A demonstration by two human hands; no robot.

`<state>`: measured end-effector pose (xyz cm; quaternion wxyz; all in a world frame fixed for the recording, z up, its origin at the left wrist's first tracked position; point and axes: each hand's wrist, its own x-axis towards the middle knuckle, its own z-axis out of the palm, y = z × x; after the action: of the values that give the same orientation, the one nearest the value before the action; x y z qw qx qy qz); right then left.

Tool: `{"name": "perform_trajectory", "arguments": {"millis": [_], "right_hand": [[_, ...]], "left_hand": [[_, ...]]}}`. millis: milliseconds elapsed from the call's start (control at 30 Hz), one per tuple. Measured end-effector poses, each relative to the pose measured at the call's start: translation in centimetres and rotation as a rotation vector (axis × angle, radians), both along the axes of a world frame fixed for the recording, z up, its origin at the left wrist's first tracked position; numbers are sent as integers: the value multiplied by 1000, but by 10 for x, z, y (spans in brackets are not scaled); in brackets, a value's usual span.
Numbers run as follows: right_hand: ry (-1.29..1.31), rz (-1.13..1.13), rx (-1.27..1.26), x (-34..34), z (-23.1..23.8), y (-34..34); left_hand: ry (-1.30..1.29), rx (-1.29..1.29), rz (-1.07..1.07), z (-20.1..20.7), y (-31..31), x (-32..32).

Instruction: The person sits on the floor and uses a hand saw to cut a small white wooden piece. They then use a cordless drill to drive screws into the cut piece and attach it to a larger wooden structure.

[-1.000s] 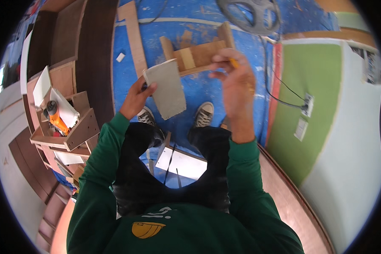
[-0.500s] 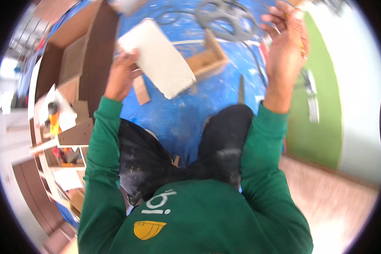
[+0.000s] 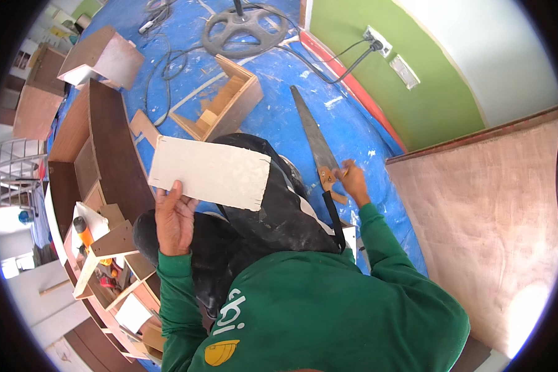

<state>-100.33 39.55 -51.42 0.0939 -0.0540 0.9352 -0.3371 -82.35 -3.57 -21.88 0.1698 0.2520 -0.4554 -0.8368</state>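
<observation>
My left hand (image 3: pixel 176 217) grips the lower left edge of an off-white rectangular board (image 3: pixel 209 172), thumb on top and fingers beneath. The board is held over my leg; its right edge looks rough, with small dark marks near the ends. My right hand (image 3: pixel 353 182) is low at the right, its fingers curled together right beside the wooden handle of a handsaw (image 3: pixel 315 136). Whatever those fingers hold is hidden; I cannot tell whether they touch the handle. The saw lies on the blue sheet, blade pointing away.
An open wooden box (image 3: pixel 239 102) with wood offcuts stands ahead, near a grey wheel-shaped base (image 3: pixel 245 31) and loose cables. A brown cabinet (image 3: pixel 115 136) and a wooden rack of tools (image 3: pixel 111 239) line the left. A wall socket (image 3: pixel 378 41) with a plug sits on the green wall.
My view has turned to the right. My right hand, raised with a thin yellow stick in it, has come down beside the handsaw. The board has swung from slanted to nearly level and come closer.
</observation>
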Motion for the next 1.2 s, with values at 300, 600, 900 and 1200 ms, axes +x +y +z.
{"name": "perform_trajectory", "arguments": {"millis": [300,600,900,1200], "right_hand": [[-224,165,362,50,-55,-17],[12,-41,-167,36,-72,31],[74,-216,-550,6,116,32],[-81,-37,-762,16,329,9]], "left_hand": [[45,148,140,-6,-5,22],[-217,-124,-135,0,-50,13],[-216,-122,-365,-2,-71,-8],[-99,-121,-287,-11,-70,-12]]}}
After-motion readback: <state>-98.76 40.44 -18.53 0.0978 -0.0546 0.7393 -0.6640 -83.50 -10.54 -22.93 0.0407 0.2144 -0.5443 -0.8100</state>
